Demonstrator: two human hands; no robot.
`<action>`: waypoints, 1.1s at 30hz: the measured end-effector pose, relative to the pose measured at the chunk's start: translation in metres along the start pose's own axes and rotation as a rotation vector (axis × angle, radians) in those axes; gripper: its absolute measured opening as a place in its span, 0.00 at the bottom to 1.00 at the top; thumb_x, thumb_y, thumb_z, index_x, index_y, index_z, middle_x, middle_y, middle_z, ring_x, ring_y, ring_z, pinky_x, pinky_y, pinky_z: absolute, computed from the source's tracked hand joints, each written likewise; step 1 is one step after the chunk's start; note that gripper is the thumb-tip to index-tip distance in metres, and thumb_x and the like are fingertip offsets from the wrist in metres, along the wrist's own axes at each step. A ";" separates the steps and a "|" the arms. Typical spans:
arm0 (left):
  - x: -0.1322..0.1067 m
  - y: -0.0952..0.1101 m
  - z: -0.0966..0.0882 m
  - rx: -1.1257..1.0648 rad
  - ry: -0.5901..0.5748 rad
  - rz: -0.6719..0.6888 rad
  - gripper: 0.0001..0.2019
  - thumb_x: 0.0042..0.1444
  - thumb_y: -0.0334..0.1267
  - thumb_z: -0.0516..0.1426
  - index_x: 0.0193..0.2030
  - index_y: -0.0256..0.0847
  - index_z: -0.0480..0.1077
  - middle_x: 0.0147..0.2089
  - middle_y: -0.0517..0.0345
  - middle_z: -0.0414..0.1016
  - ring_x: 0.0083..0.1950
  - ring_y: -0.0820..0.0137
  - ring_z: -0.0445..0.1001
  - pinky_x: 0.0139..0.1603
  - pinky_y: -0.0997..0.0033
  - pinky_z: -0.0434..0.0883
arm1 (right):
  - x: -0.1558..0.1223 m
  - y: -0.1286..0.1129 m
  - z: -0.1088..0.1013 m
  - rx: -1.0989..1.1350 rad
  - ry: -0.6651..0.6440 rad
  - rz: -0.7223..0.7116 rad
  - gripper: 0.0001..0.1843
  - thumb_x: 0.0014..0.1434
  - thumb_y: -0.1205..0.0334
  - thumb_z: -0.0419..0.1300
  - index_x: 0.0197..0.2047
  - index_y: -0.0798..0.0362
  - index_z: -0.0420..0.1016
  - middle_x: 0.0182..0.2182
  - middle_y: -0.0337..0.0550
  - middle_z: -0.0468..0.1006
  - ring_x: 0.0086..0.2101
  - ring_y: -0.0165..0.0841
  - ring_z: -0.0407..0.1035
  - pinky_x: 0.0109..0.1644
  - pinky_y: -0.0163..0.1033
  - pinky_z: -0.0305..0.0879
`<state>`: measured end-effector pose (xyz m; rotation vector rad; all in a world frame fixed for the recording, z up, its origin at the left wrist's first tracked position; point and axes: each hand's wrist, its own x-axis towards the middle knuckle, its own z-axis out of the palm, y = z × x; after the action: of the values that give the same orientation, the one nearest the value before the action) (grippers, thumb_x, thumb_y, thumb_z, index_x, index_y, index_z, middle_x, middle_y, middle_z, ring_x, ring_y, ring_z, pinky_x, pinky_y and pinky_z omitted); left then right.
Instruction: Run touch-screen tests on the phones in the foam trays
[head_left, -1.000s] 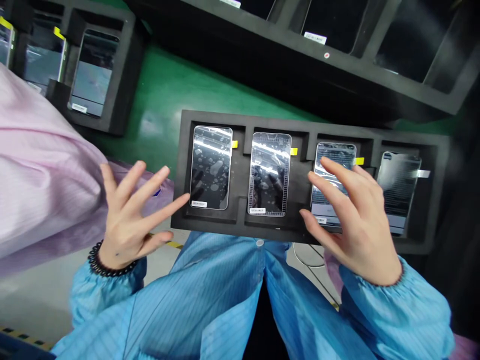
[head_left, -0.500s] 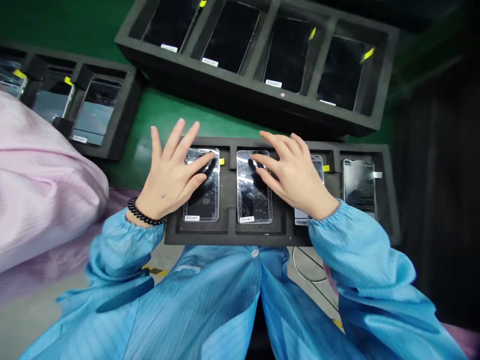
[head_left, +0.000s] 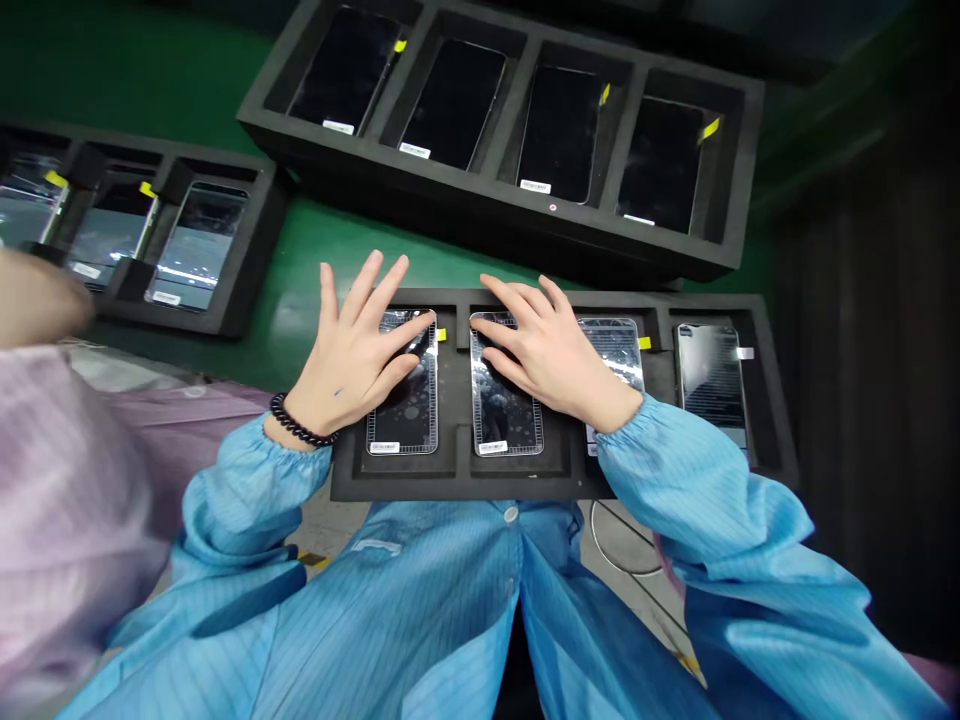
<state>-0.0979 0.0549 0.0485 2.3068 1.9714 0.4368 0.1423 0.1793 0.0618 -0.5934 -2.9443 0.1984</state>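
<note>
A black foam tray (head_left: 457,478) lies in front of me, holding a row of phones in clear film. My left hand (head_left: 352,345) is open, fingers spread, and lies over the first phone (head_left: 405,420). A dark bead bracelet (head_left: 300,420) circles that wrist. My right hand (head_left: 544,345), also open, rests across the top of the second phone (head_left: 504,415) and reaches toward the third phone (head_left: 616,350). The fourth phone (head_left: 711,385) sits untouched at the tray's right end. Each hand hides part of the phones beneath it.
Behind the tray, a black foam tray (head_left: 450,190) holds dark phones with yellow tabs. Another foam tray (head_left: 259,240) with filmed phones stands to the left on the green surface. At far left are a co-worker's hand (head_left: 37,295) and pink sleeve (head_left: 67,500).
Over the last second my hands moved inward from the tray's ends onto the first two phones. The view shifted, and the co-worker's pink-sleeved arm moved, with a hand now showing at left.
</note>
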 end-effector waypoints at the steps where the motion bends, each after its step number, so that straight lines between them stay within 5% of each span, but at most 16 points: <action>1: 0.001 0.001 0.000 0.007 -0.009 0.004 0.30 0.71 0.59 0.38 0.68 0.52 0.67 0.82 0.59 0.34 0.82 0.51 0.33 0.77 0.33 0.26 | 0.000 0.000 0.001 -0.003 0.001 -0.002 0.20 0.73 0.57 0.51 0.60 0.53 0.76 0.72 0.59 0.59 0.66 0.50 0.62 0.72 0.67 0.52; 7: 0.006 0.009 -0.007 0.010 -0.120 -0.043 0.26 0.73 0.54 0.40 0.67 0.49 0.68 0.82 0.59 0.34 0.82 0.52 0.33 0.77 0.32 0.25 | 0.003 -0.002 -0.001 -0.026 0.011 -0.019 0.19 0.72 0.58 0.52 0.58 0.54 0.78 0.72 0.59 0.60 0.66 0.50 0.62 0.72 0.68 0.51; 12: -0.002 0.004 -0.009 0.036 -0.047 -0.078 0.27 0.71 0.57 0.42 0.63 0.48 0.72 0.81 0.54 0.40 0.82 0.47 0.35 0.76 0.26 0.27 | -0.002 0.002 -0.003 -0.043 0.004 -0.008 0.20 0.74 0.56 0.50 0.58 0.53 0.78 0.72 0.57 0.61 0.65 0.49 0.62 0.72 0.68 0.51; 22: -0.021 0.011 -0.027 0.068 -0.029 -0.228 0.22 0.71 0.55 0.46 0.59 0.51 0.73 0.81 0.65 0.41 0.82 0.46 0.37 0.76 0.23 0.24 | -0.032 0.025 -0.010 -0.103 0.011 0.110 0.21 0.74 0.55 0.50 0.57 0.52 0.80 0.69 0.57 0.65 0.64 0.50 0.63 0.71 0.68 0.53; 33: -0.021 0.015 -0.025 0.084 -0.059 -0.236 0.27 0.70 0.58 0.42 0.60 0.47 0.73 0.80 0.51 0.48 0.81 0.45 0.39 0.75 0.20 0.27 | -0.039 0.023 -0.011 -0.139 0.040 0.101 0.20 0.74 0.56 0.51 0.54 0.55 0.81 0.68 0.58 0.67 0.62 0.50 0.66 0.70 0.66 0.56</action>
<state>-0.0926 0.0281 0.0725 2.0683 2.2359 0.2685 0.1879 0.1865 0.0651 -0.7558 -2.9088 -0.0079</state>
